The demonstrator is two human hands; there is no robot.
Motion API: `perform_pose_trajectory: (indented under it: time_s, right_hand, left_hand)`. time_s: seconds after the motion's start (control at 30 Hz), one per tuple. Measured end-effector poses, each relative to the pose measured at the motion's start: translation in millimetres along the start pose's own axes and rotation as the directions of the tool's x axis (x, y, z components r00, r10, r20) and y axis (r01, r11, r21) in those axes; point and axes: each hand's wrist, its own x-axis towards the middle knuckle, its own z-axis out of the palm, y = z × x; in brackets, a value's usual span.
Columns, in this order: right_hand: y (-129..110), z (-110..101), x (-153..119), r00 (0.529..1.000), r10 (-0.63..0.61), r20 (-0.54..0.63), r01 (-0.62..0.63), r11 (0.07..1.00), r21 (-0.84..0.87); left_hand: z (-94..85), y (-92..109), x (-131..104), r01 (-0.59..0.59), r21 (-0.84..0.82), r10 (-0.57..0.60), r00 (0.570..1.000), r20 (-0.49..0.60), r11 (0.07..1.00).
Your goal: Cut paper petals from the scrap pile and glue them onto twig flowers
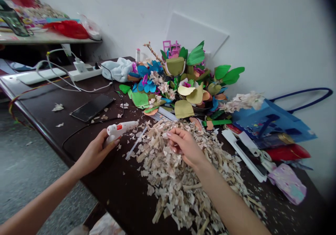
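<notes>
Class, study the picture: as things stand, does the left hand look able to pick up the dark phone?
Probably not: the left hand holds the white glue gun. Otherwise the dark phone lies close by, largely uncovered, with a thin black cable between.

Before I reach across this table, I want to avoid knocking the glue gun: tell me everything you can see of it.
The glue gun is white and looks plastic, with an orange-red patch on its side and small marks toward the nozzle. The left hand's grip is around its handle, hiding part of it. The barrel is nearly level, pointing to the picture's right, left of the heap of pale flakes. Any heat cannot be seen.
</notes>
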Motion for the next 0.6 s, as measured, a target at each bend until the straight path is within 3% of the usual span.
perform_pose_trajectory:
  time_s: [0.23, 0.4, 0.53, 0.6]
  right_hand:
    - [3.8, -32.1, -30.4, 0.997, -0.038, -0.071, 0.041, 0.998, 0.044]
    - [14.6, -52.3, -48.5, 0.991, -0.055, -0.122, 0.064, 0.996, 0.07]
    - [26.1, -66.1, -59.8, 0.984, -0.05, -0.17, 0.07, 0.991, 0.112]
    - [29.6, -71.8, -64.0, 0.98, -0.05, -0.191, 0.077, 0.988, 0.136]
  left_hand:
    - [5.0, -4.7, 13.5, 0.038, 0.186, -0.041, 0.999, 0.007, 0.982]
    - [4.6, -7.8, 15.8, 0.024, 0.209, -0.03, 0.999, 0.023, 0.978]
    - [-17.2, -9.3, 21.8, -0.008, 0.028, 0.007, 0.999, 0.048, 1.0]
    - [-35.3, -0.5, 33.7, -0.033, -0.002, 0.033, 0.999, -0.043, 0.999]
